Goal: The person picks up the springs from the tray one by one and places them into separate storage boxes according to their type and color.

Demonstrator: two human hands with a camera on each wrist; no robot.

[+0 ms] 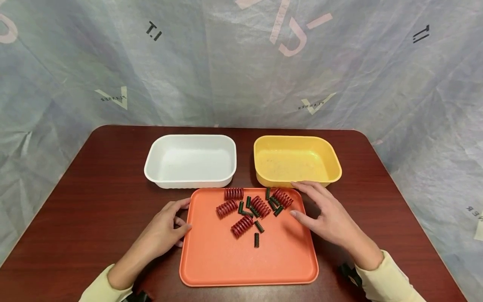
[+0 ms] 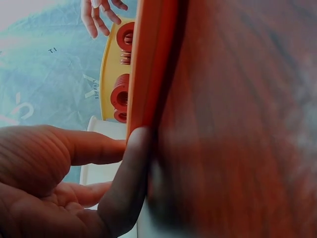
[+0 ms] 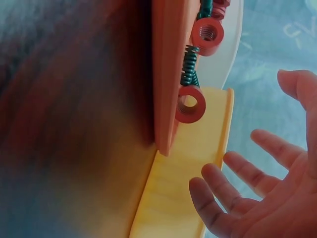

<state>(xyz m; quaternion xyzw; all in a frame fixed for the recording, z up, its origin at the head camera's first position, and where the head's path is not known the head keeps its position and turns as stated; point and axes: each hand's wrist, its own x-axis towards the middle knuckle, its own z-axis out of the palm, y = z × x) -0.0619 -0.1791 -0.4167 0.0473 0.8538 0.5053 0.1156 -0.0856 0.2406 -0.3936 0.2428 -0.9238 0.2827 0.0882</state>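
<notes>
An orange tray (image 1: 249,264) lies on the table with several thick red springs (image 1: 242,226) and several small dark green springs (image 1: 256,240) loose on its far half. At the tray's left edge is my left hand (image 1: 166,228), its thumb and bent fingers holding the rim; the left wrist view shows the fingertips (image 2: 138,141) against the side. My right hand (image 1: 332,214) hovers over the tray's right edge, fingers spread and nothing between them. Nearest to it are a red spring (image 1: 283,198) and a few green ones. In the right wrist view its palm (image 3: 277,203) is bare.
Behind the tray stand a white bin (image 1: 190,161) on the left and a yellow bin (image 1: 298,161) on the right, both without contents. The dark wood table (image 1: 94,193) ends at a grey printed sheet (image 1: 234,75) hanging behind.
</notes>
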